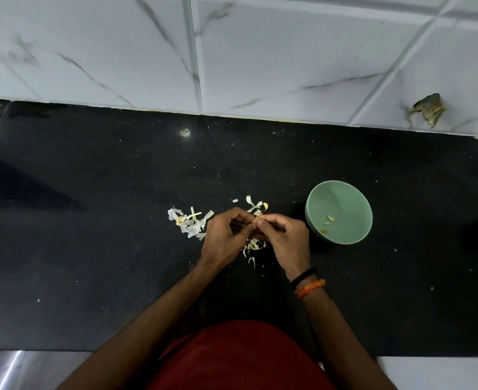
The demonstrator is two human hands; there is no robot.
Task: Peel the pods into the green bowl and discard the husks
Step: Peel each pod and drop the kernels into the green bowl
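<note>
A small pod (256, 220) is pinched between the left hand (223, 240) and right hand (284, 240), both grips closed on it above the black worktop (91, 249). The green bowl (338, 211) sits just right of the hands, with two peeled pieces (329, 220) inside. White husks (188, 222) lie left of the hands, with open worktop all around up to the white tiled wall (260, 52).

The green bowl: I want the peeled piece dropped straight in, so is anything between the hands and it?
Nothing visible. Only bare black counter lies between the right hand and the green bowl; the husks lie on the other side.
</note>
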